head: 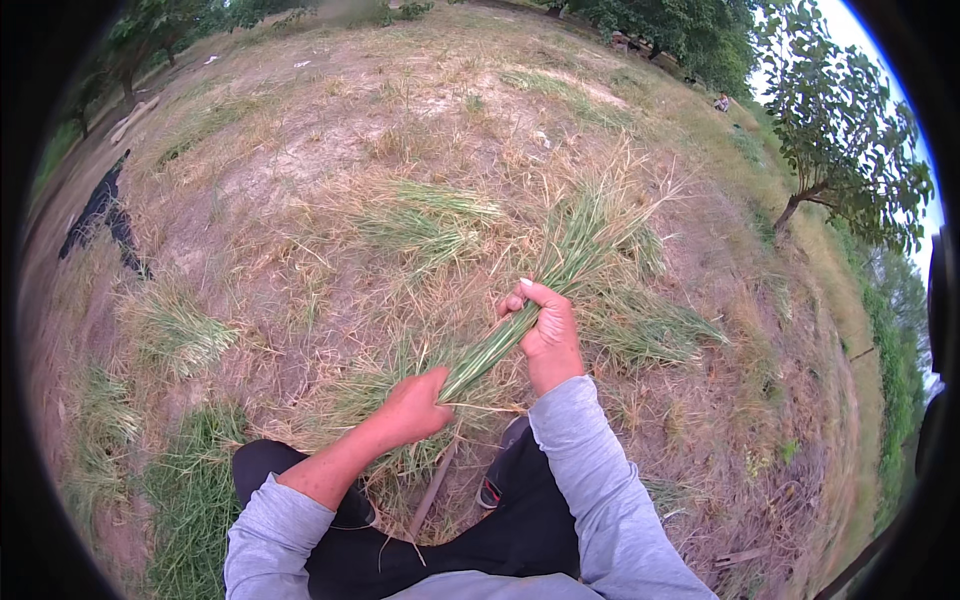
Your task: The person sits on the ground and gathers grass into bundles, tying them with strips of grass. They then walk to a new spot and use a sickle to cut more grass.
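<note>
A bundle of long green and straw-coloured grass [487,351] runs aslant in front of me, its bushy end spreading away to the upper right. My right hand [546,319] is wrapped around its middle, thumb raised along the stems. At the lower end my left hand [420,405] grips the stalks, its fingers mostly hidden from this side. Beneath it, between my feet, lies a narrow wooden stick or handle [433,491], partly covered by loose grass. A few pale stalks stick out near my left hand.
Cut grass piles lie ahead [431,221], at right [652,326] and at left [180,330]. A greener heap [196,495] sits beside my left knee. Dark cloth or sheeting [101,214] lies far left. A small tree [806,199] stands right; a person [721,103] is far off.
</note>
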`<state>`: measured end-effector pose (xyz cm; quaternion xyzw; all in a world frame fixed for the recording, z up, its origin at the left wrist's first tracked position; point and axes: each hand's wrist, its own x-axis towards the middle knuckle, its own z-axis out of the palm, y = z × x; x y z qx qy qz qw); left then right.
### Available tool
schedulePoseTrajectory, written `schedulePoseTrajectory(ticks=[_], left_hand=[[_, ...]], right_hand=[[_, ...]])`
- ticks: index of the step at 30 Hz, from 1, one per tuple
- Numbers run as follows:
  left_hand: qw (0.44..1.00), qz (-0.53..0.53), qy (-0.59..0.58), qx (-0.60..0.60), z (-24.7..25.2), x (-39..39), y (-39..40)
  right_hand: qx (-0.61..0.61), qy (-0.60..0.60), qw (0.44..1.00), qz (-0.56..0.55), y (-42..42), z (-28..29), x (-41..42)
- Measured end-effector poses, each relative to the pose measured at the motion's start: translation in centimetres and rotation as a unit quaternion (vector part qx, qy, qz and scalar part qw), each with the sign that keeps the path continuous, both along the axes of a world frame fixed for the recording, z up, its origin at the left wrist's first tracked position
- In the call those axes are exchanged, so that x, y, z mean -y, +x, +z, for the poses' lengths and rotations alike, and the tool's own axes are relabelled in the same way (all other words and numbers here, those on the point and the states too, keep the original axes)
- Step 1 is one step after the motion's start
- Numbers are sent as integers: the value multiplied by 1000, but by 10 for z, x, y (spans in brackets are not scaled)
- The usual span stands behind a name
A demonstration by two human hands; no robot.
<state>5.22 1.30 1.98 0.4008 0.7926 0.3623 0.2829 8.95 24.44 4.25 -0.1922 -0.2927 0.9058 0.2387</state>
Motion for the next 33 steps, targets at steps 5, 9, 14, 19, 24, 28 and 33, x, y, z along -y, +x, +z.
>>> schedulePoseTrajectory(ticks=[5, 9, 14, 19, 24, 28, 33], left_hand=[[1000, 5, -14, -17, -8, 2, -2], [1000, -2, -23, -17, -6, 3, 1], [999, 4, -29, 41, 3, 4, 3], [996, 2, -43, 78, 0, 6, 2], [998, -9, -68, 11, 8, 9, -3], [991, -6, -118, -68, 1, 12, -11], [974, 30, -147, -170, 0, 18, -21]], right_hand=[[-3, -35, 999, -1, 2, -1, 0], [-9, -5, 1000, 9, 3, -3, 1], [-20, -5, 1000, 19, 5, -1, 2], [-29, -11, 999, 16, 7, -1, 1], [-35, -22, 999, -15, 13, 8, -5], [-46, 7, 996, -81, 17, 12, -15], [-63, -14, 989, -135, 29, 11, -42]])
